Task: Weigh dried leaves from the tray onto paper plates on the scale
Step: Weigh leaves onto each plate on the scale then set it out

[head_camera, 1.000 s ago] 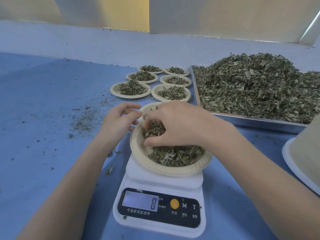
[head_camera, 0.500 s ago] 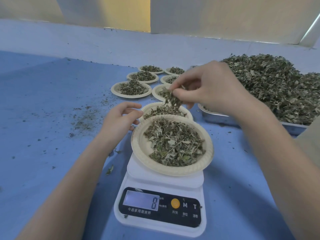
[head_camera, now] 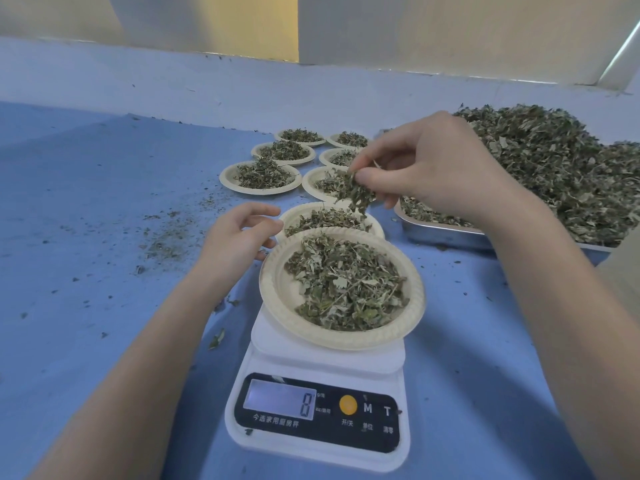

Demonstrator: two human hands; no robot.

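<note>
Right hand (head_camera: 436, 168) pinches leaves (head_camera: 355, 194) above a plate (head_camera: 277, 292) on the scale (head_camera: 322, 393); left hand (head_camera: 239, 237) rests beside it, fingers relaxed.

Both forearms are bare to the frame edge, with no sleeves, rings or watch showing.

Blue table surface (head_camera: 86, 209), pale wall (head_camera: 450, 32) behind, yellow panel (head_camera: 256, 26)
</note>
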